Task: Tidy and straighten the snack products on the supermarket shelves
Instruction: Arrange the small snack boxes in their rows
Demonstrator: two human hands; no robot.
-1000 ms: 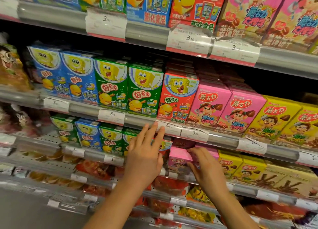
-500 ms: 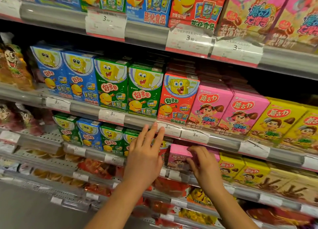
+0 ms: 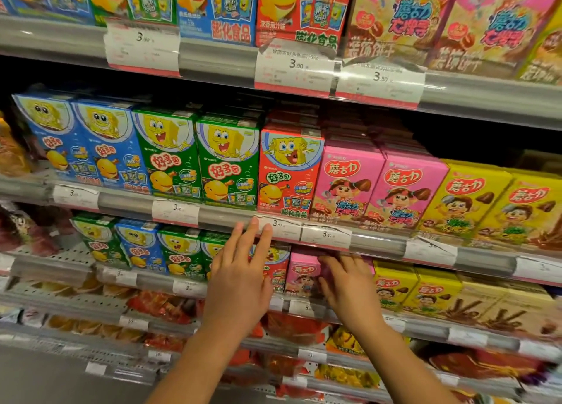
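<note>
Meanwhile right hand [image 3: 349, 285] has seemingly slid across pink box [image 3: 301, 274].

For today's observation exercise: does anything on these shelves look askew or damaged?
Yes. The price labels on the middle shelf's rail look torn and crooked. On the shelf below, the pink box by the right hand stands apart from the yellow boxes.

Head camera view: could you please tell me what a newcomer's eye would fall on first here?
Two bare hands reach in at the centre: the left hand spread flat with straight fingers, the right hand touching a pink box on the lower shelf. Above them, a row of bright boxes runs blue, green, red, pink, yellow along the middle shelf.
</note>
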